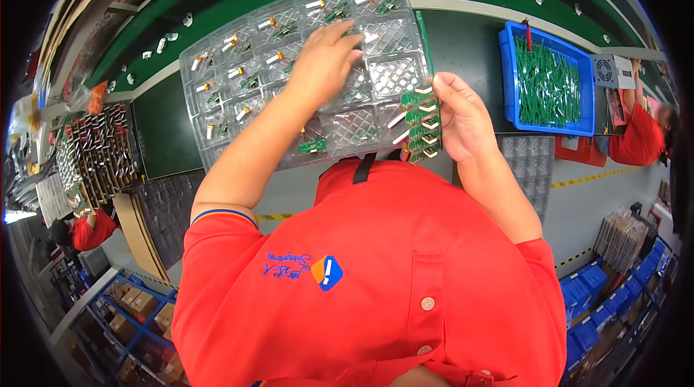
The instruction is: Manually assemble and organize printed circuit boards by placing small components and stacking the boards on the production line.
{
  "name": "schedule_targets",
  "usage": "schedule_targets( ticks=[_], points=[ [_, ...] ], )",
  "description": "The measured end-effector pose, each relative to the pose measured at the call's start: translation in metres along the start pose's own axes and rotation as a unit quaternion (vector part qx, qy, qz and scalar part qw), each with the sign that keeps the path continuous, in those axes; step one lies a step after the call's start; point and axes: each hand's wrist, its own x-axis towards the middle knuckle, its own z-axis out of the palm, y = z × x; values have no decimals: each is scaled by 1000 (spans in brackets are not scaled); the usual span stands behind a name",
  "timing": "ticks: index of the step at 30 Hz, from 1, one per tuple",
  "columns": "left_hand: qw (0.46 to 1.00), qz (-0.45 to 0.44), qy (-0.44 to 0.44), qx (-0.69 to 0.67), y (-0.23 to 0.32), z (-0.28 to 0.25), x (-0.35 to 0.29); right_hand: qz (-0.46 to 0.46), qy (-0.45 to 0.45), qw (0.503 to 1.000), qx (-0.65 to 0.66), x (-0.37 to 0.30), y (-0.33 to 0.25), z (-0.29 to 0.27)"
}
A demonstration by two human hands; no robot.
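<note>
My left hand (327,62) reaches over a clear plastic compartment tray (365,147), its fingers apart and low over a middle pocket. Nothing shows between them, though the underside of the hand is hidden. Many pockets hold a small green circuit board (313,146) with a white and orange part; several pockets near the right side hold none. At the tray's right edge, my right hand (466,121) grips a row of several green circuit boards (423,125) with whitish connectors. Its thumb lies at the row's upper end, and its other fingers are partly hidden.
A blue bin (512,91) full of thin green strips stands on the dark bench to the right, beside a white fan box (613,71). Red-sleeved people work at far left and right. Stacked boards (101,152) stand at left; another clear tray (526,170) is right of my arm.
</note>
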Motion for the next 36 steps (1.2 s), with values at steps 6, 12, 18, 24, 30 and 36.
schedule_targets(
  ticks=[6,12,18,24,30,36],
  points=[
    [844,-190,-99,-492,95,13,-9,-126,66,988,-66,-1,9,-3],
    [628,-258,-122,-724,73,22,16,-52,53,996,43,-16,-11,-15],
    [991,111,34,62,21,44,50,-85,50,994,44,-18,-11,-23],
    [859,-133,-180,-461,121,22,6,-248,100,962,-49,-19,-13,-20],
    [610,-311,-179,-707,105,9,-14,-151,5,988,-29,-7,-10,-10],
    [953,-126,-41,-272,49,-5,-46,-106,-58,992,-29,-9,0,4]
  ],
)
